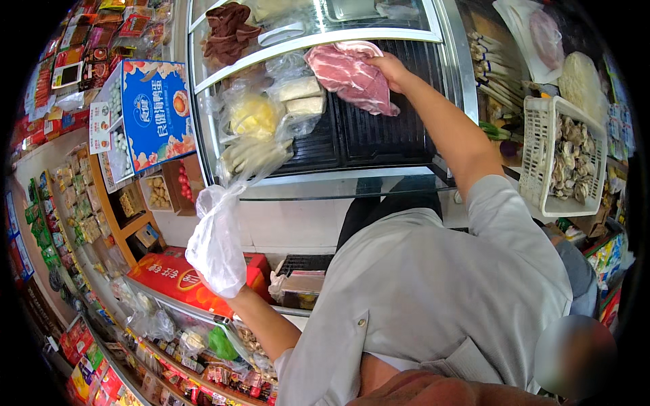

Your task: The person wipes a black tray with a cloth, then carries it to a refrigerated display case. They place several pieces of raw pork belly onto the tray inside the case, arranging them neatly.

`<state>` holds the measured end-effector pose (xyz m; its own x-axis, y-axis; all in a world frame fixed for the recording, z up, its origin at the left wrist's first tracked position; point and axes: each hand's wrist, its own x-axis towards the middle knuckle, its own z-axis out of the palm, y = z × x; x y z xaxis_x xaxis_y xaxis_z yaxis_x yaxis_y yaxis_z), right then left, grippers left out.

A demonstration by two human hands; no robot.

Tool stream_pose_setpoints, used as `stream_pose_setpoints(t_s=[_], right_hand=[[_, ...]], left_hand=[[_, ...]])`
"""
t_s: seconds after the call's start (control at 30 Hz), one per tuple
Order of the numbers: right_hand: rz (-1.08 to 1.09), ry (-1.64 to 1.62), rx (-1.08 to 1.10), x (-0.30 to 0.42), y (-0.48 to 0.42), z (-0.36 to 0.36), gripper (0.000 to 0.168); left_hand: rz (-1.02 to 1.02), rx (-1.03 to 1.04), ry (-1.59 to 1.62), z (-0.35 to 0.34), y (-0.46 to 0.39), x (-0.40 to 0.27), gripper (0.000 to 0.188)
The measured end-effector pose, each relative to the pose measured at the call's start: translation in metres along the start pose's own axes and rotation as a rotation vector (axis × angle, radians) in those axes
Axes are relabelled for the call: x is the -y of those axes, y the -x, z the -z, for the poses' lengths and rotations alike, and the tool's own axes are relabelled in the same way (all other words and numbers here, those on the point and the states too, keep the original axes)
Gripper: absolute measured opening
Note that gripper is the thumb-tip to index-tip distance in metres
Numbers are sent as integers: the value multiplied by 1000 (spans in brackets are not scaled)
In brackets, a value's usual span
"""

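Observation:
A raw slab of red meat with pale fat (350, 78) is pinched by its edge in my right hand (390, 72), above the black ribbed trays (376, 139) of a glass display case. A white translucent plastic bag (218, 223) covers my left hand (216, 259) just outside the case's near left corner. The bag hides those fingers, so their grip does not show. By the bag's gathered upper end lies a clear bag of pale, long pieces (259, 155). Bagged yellow food (254, 117) and wrapped whitish blocks (303, 96) sit in the case beyond it.
White sliding frames (315, 44) cross the case top. A blue printed egg box (157, 114) stands left. To the right are a white crate (533, 152) of mushrooms and bundled pale stalks (490, 66). A red-topped freezer (188, 279) is lower left; another person (576, 274) is lower right.

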<state>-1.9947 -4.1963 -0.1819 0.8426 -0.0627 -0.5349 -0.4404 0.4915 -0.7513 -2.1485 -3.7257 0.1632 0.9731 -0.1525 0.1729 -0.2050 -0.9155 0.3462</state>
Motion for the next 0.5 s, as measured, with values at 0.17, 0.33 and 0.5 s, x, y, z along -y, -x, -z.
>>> stream_pose_setpoints(t_s=[0.17, 0.33, 0.5], right_hand=[[58, -193, -177, -33, -68, 27, 46], [-105, 860, -620, -37, -51, 37, 72], [-249, 570, -627, -143, -25, 101, 61]], left_hand=[[22, 14, 125, -1, -17, -14, 22], [132, 87, 75, -5, -8, -18, 26], [256, 47, 598, -26, 3, 29, 39]])
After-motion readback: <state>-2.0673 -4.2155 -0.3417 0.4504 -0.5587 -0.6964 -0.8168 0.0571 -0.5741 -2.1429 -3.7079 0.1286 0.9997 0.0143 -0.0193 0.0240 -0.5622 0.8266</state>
